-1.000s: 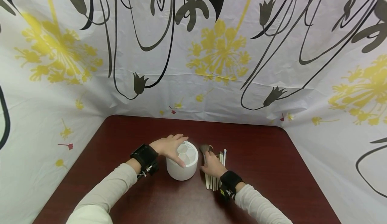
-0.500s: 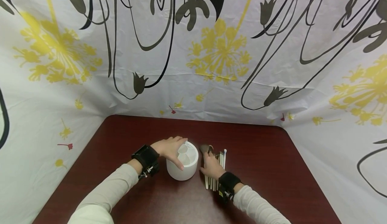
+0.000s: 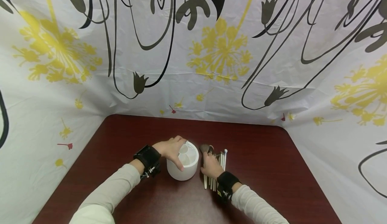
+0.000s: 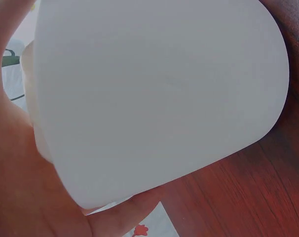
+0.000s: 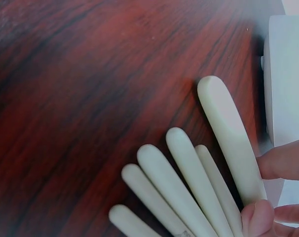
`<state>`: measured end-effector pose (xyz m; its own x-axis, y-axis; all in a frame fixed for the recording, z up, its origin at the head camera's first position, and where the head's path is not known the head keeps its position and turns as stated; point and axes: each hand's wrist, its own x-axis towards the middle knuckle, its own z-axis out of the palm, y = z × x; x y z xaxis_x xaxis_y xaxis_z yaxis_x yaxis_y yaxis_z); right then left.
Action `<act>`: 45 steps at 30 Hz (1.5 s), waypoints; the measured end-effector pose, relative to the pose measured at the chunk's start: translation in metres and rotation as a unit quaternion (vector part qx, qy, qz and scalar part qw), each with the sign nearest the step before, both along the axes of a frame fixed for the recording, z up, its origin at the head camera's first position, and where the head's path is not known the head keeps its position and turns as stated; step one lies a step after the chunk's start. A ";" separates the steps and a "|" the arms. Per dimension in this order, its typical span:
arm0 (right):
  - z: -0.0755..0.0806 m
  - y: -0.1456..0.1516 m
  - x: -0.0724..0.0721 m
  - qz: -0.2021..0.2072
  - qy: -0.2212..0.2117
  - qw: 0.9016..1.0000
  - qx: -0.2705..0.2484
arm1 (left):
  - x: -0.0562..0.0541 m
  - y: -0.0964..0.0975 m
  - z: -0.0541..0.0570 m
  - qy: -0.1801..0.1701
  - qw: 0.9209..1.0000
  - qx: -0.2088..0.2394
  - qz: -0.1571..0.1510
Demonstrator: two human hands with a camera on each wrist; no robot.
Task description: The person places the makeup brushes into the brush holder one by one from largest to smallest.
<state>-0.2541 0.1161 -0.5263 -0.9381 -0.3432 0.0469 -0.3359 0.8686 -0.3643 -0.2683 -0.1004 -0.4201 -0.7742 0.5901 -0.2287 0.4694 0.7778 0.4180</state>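
A round white organizer cup (image 3: 182,171) with divided compartments stands upright on the table. My left hand (image 3: 171,151) grips it from the left, thumb on the near rim and fingers on the far rim. The cup's smooth wall (image 4: 164,98) fills most of the left wrist view. To its right several makeup brushes (image 3: 223,160) with pale handles lie side by side. My right hand (image 3: 212,166) pinches the thick handle of the leftmost makeup brush (image 5: 233,140), whose broad bristle head (image 3: 205,148) points away from me. The other handles (image 5: 174,180) fan out beside it.
The dark red wooden table (image 3: 145,197) has rounded far corners. A white patterned cloth (image 3: 169,59) with flowers hangs behind it and along both sides. Each wrist wears a black strap (image 3: 148,157) with a camera.
The leftmost brush's handle end has shifted slightly left with my right hand. My left hand has barely moved on the cup.
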 end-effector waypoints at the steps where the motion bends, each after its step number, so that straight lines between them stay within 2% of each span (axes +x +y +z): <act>1: -0.001 0.000 -0.001 0.000 0.001 1.000 -0.001 | 0.000 0.000 0.000 -0.001 1.000 0.001 0.003; 13: -0.002 0.002 -0.004 0.011 0.008 1.000 -0.021 | 0.002 0.003 0.002 -0.016 1.000 -0.005 0.022; 20: -0.002 0.004 -0.003 0.019 0.019 0.999 -0.031 | 0.002 0.003 0.000 -0.010 1.000 -0.003 0.022; 24: 0.000 0.005 -0.002 0.009 0.029 0.999 -0.033 | 0.001 0.002 0.000 -0.008 1.000 -0.005 0.023; 33: 0.019 0.006 0.000 -0.005 0.050 0.997 -0.067 | 0.000 0.001 -0.002 -0.007 1.000 -0.013 0.017; 37: 0.029 0.007 0.003 -0.022 0.042 0.995 -0.090 | 0.000 0.002 -0.003 -0.010 1.000 -0.008 0.018; 45: 0.047 0.009 0.006 -0.037 0.078 0.985 -0.153 | 0.000 0.001 -0.002 -0.005 1.000 -0.007 0.020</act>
